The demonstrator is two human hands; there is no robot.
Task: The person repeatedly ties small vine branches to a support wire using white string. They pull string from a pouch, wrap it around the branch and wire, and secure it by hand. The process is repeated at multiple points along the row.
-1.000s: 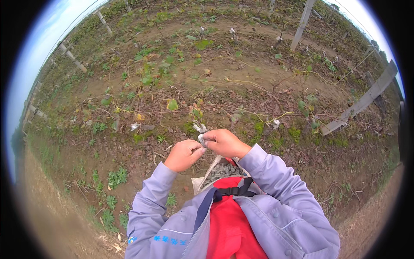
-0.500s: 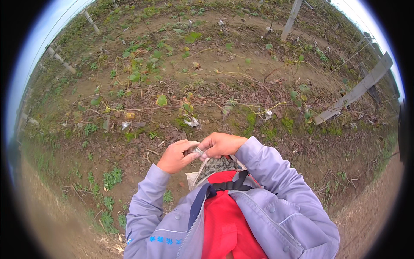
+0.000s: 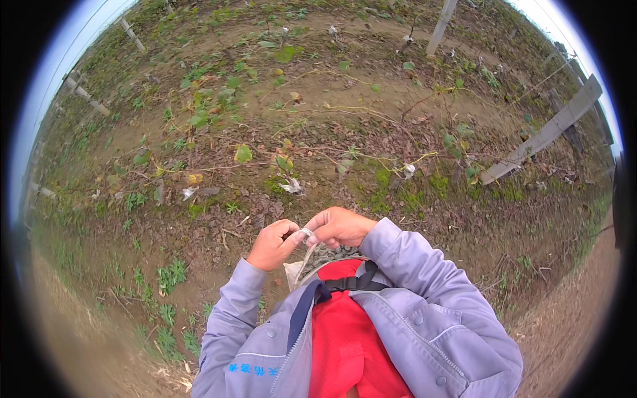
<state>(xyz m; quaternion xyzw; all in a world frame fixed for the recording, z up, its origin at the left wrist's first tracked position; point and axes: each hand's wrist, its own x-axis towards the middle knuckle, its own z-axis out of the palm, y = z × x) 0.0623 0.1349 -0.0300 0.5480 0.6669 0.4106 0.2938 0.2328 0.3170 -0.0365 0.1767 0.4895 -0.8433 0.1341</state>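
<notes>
My left hand (image 3: 270,244) and my right hand (image 3: 338,227) meet in front of my waist, thumbs and fingers pinched together. Between the fingertips shows a small whitish strip (image 3: 306,233), thin and curled. It cannot be made out whether it is string, tape or film. Below the hands, a pale open bag (image 3: 294,274) hangs at my waist, partly covered by my right hand and the jacket. Grey-green loose material (image 3: 330,254) lies inside it. Its kind is too small to tell.
Thin vines with sparse leaves (image 3: 243,154) stretch across in front of me. White wrappings (image 3: 291,186) sit low along the row, another (image 3: 409,170) to the right. A slanted concrete post (image 3: 547,142) stands at the right. Weeds (image 3: 172,275) grow on the soil at left.
Both hands stay together, with a slight shift of the fingers; the whitish strip now shows as a small loop between them. The surroundings have shifted slightly left and up in view.
</notes>
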